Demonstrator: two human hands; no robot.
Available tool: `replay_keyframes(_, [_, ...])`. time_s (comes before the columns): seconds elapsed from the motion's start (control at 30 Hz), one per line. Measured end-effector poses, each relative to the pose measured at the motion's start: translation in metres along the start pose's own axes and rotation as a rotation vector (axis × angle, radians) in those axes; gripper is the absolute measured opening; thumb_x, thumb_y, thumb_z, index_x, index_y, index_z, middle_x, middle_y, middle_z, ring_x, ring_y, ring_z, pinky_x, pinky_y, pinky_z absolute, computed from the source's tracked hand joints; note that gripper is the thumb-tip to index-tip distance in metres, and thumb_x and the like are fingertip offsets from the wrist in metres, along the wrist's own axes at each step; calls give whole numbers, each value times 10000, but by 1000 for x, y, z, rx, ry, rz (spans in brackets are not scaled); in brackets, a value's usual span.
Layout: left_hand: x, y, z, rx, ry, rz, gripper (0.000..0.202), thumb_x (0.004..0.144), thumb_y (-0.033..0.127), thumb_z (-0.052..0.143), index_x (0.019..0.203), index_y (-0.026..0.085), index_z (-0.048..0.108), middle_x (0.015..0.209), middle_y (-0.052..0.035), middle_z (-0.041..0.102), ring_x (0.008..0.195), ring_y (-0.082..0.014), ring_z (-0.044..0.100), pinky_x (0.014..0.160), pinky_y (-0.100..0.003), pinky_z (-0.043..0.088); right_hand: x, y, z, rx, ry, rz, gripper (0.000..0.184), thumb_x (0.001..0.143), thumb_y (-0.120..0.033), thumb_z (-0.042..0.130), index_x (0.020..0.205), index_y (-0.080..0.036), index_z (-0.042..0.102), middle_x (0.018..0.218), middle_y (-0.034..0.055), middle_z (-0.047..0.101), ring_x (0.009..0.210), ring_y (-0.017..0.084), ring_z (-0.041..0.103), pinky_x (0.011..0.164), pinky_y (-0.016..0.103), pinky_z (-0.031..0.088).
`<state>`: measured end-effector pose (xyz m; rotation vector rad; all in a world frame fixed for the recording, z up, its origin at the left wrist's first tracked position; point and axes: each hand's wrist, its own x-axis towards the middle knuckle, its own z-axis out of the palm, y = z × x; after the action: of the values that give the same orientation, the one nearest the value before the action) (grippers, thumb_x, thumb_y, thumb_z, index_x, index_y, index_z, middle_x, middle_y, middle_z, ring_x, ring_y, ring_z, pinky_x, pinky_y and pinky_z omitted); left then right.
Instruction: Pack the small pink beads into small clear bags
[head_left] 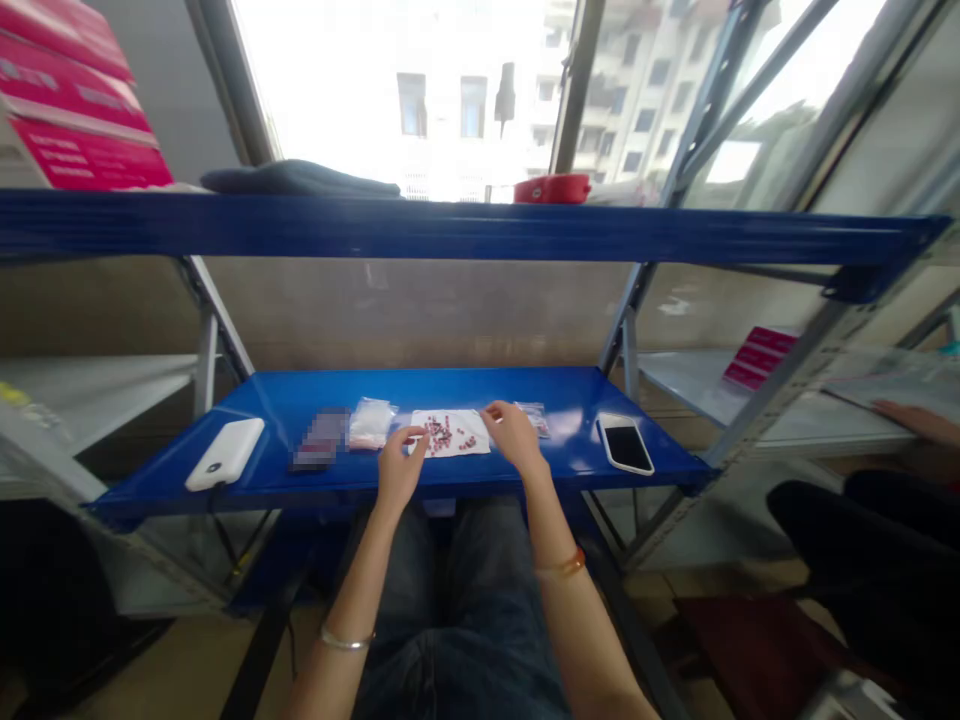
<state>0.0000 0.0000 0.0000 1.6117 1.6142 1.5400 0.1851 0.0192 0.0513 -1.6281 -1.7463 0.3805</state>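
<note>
Hands work over a blue steel shelf (480, 395) of a bolted rack, seen from the head-worn camera, at a sheet of white paper (451, 433) dotted with tiny red-and-pink pieces (442, 433). The left hand (400, 470), a silver bangle (346, 640) on its wrist, sits at the paper's left edge, thumb and forefinger drawn close together; the right hand (514, 437), an orange beaded bracelet (562, 565) at its wrist, curls with fingertips (489, 412) at the paper's upper edge. Whether either hand pinches a piece is too small to tell. The paper lies mid-shelf, between a transparent plastic bag (371, 423) of pale contents on the left and a smaller bag (534, 420) on the right. Farther left lie a blurred-out object (319, 438) and a white power bank (225, 454); a smartphone (625, 443) rests face up on the right. On the upper shelf (450, 225) sit a dark folded cloth (300, 178), a red object (553, 188) and pink-printed boxes (75, 110) before a bright window (397, 90). Another person's hand (915, 420) lies at the right edge of the frame, well apart.
</note>
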Motion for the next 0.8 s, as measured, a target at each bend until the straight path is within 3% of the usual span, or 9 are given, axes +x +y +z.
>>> replay_keyframes(0.07, [6,4,2,-119,46,-119,242,729,354,572,844,160,658,881,-73,680,828,-213,620,713,-314,479,22,43,6,-190,161,226,274,838,-255,499,1056,-141,619,1059,147,638,964,254,581,770,343,407])
replay_keyframes(0.13, [10,7,5,-240,89,-191,258,712,354,579,848,149,657,840,-71,682,793,-202,630,686,-292,486,30,75,13,-268,162,373,289,823,-255,512,1070,-140,609,1121,167,609,1036,277,552,827,383,392])
replay_keyframes(0.2, [12,7,8,-317,121,-224,269,697,352,587,853,144,658,837,-69,684,770,-189,631,685,-283,491,28,95,22,-271,134,404,244,814,-264,511,988,-155,643,1108,144,621,1057,273,540,866,396,375])
replay_keyframes(0.3, [7,1,12,-308,118,-223,266,687,358,598,834,146,665,840,-68,690,782,-189,629,721,-294,489,17,108,33,-187,228,388,258,827,-237,457,962,-175,668,1137,104,626,1122,249,510,927,374,347])
replay_keyframes(0.5, [-12,-17,21,-230,66,-251,227,701,339,597,814,158,676,872,-75,707,829,-218,644,792,-347,484,-4,105,40,138,595,386,361,816,-255,377,1024,-132,645,1167,143,614,1137,238,521,947,340,370])
replay_keyframes(0.57, [-16,-14,25,-216,21,-228,232,716,338,596,843,163,680,918,-84,706,857,-224,644,784,-343,488,-10,98,40,312,768,405,376,817,-289,337,1010,-121,612,1087,155,641,1055,231,574,888,329,420])
replay_keyframes(0.63, [-19,-6,28,-215,-35,-181,271,743,353,587,925,174,678,1003,-92,692,910,-228,636,773,-332,491,-15,88,40,555,849,436,362,808,-329,308,958,-143,580,964,129,664,906,217,632,757,311,475])
replay_keyframes(0.7, [-23,3,31,-226,-102,-133,337,772,380,573,1041,192,651,1108,-94,660,985,-231,615,783,-327,487,-18,76,40,832,787,493,308,770,-364,345,869,-166,558,793,75,658,706,191,648,583,274,473])
replay_keyframes(0.8, [-29,15,35,-290,-193,-96,413,787,410,573,1145,207,603,1211,-97,609,1079,-234,580,824,-327,481,-21,56,43,1100,554,527,227,670,-383,490,745,-178,553,572,-7,573,467,138,557,402,218,359])
